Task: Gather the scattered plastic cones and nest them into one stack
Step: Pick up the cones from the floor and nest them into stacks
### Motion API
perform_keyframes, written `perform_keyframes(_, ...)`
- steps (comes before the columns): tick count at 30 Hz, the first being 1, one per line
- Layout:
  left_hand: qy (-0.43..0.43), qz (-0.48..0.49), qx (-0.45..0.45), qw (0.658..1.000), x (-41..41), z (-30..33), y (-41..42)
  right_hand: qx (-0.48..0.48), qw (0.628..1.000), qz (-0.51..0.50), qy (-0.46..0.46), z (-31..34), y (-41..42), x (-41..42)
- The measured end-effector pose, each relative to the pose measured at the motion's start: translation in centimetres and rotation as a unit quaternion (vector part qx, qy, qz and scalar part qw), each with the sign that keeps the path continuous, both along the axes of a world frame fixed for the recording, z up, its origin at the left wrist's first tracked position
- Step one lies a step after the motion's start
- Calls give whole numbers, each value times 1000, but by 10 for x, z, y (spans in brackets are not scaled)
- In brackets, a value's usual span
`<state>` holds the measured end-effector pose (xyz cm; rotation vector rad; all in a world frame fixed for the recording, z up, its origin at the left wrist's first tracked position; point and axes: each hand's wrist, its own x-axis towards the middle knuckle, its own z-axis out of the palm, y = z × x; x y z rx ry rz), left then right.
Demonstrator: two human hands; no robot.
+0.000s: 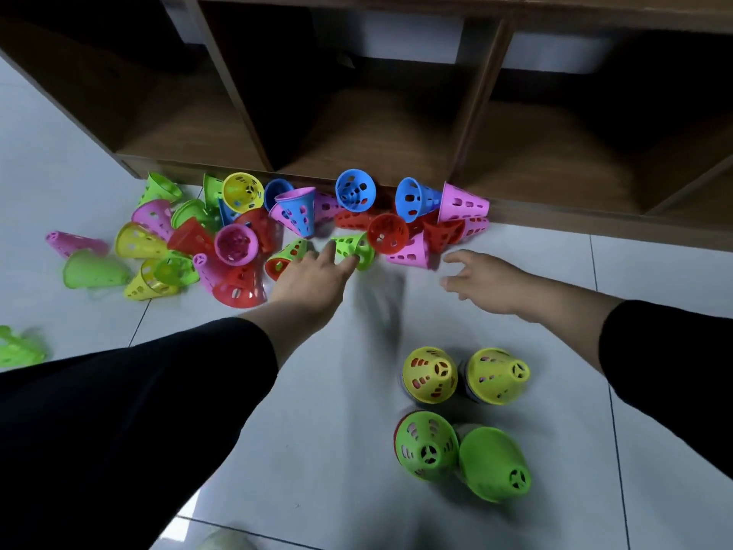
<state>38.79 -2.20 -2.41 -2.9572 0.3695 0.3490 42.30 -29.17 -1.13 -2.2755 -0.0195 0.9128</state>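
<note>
Several plastic cones in green, yellow, pink, red and blue lie scattered on the white floor along the shelf's base. My left hand (313, 277) reaches into the pile, its thumb and fingers touching a green cone (354, 249) that lies on its side. My right hand (482, 280) hovers with fingers spread just right of a pink cone (410, 252), holding nothing. Near me stand two yellow-topped stacks (430, 375) (497, 375) and two green-topped stacks (426, 444) (494, 464), tips up.
A brown wooden shelf unit (377, 125) with open cubbies runs across the back. A stray pink cone (75, 242) and a green cone (18, 347) lie apart at the far left. Bare tiled floor (337, 391) lies between the pile and the stacks.
</note>
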Motion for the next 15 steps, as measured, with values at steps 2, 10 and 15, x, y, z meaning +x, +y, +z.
perform_keyframes(2,-11,-41,47,998,12,-7,0,23,998,-41,40,-14,12,8)
perform_keyframes(10,3,-80,98,992,44,-23,-12,82,979,-170,75,-45,39,20)
perform_keyframes(15,13,-92,100,991,57,-16,-10,68,981,-179,31,-51,44,18)
